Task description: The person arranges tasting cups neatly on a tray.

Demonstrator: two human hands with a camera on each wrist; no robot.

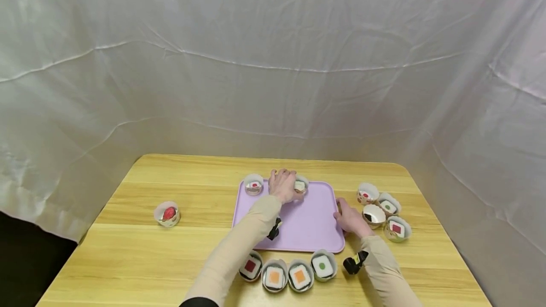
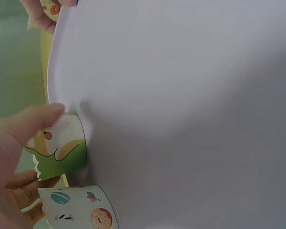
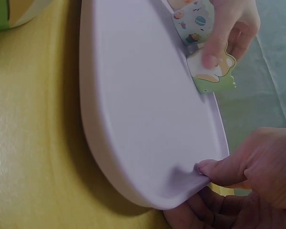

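Note:
A lilac tray (image 1: 304, 224) lies on the table. At its far edge my left hand (image 1: 283, 187) holds a patterned paper baking cup (image 2: 62, 143), thumb on one side and fingers on the other. In the head view this cup (image 1: 301, 185) has a pale piece inside. A second cup with a doughnut print (image 2: 78, 207) stands close beside it in the left wrist view; my hand mostly covers it from the head. My right hand (image 1: 351, 217) pinches the tray's right rim, thumb (image 3: 212, 169) on top and fingers underneath. Another cup (image 1: 253, 185) stands at the tray's far left corner.
Several cups with square toy sushi rolls, one a green-dotted roll (image 1: 322, 265), line the tray's near edge. Right of my right hand several more cups cluster around a white cup (image 1: 374, 215). Far left stands a cup with a strawberry (image 1: 169, 213). Grey curtains (image 1: 273, 84) surround the table.

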